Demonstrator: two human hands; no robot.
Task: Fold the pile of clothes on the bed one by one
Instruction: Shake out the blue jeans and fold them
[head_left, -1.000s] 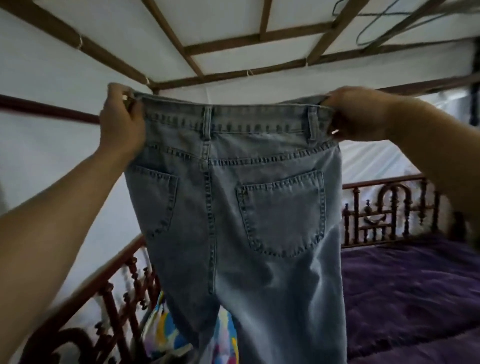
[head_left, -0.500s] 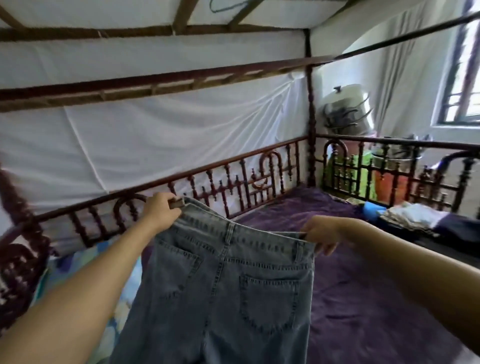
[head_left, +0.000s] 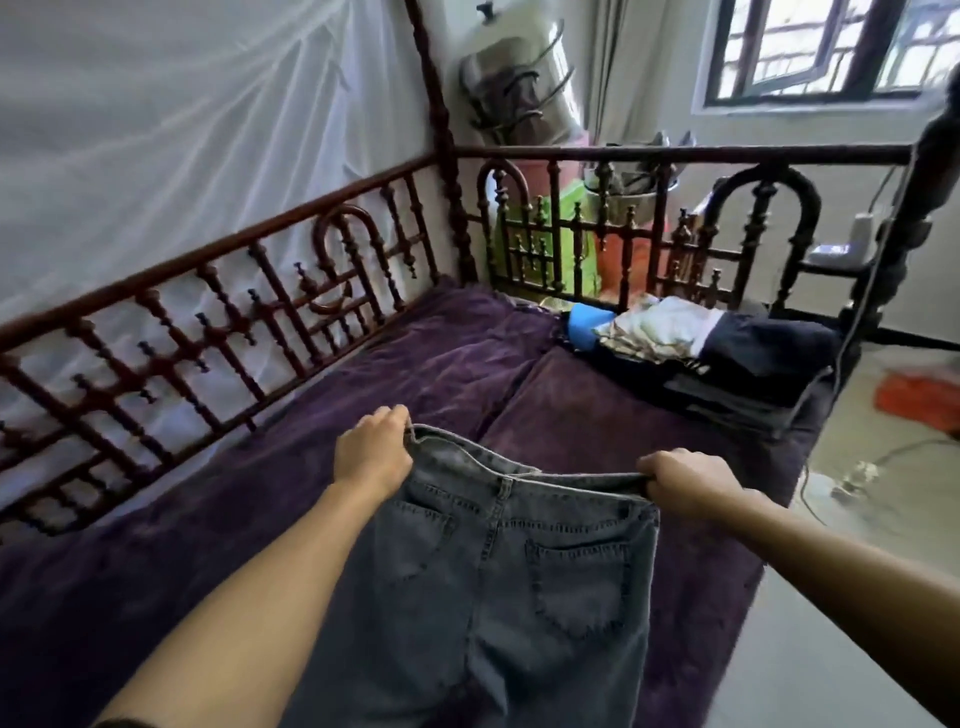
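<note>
Both hands gripping the jeans (head_left: 498, 582) by the waistband, left hand (head_left: 371, 457) and right hand (head_left: 685, 486) curled tight at opposite ends, back pockets up, above the purple bedspread (head_left: 441, 364).

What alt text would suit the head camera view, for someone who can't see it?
A person's left hand and right hand grip the waistband of grey-blue jeans, back pockets facing the camera, over a purple bedspread. A stack of clothes lies at the bed's far right corner, beside the carved wooden railing.
</note>
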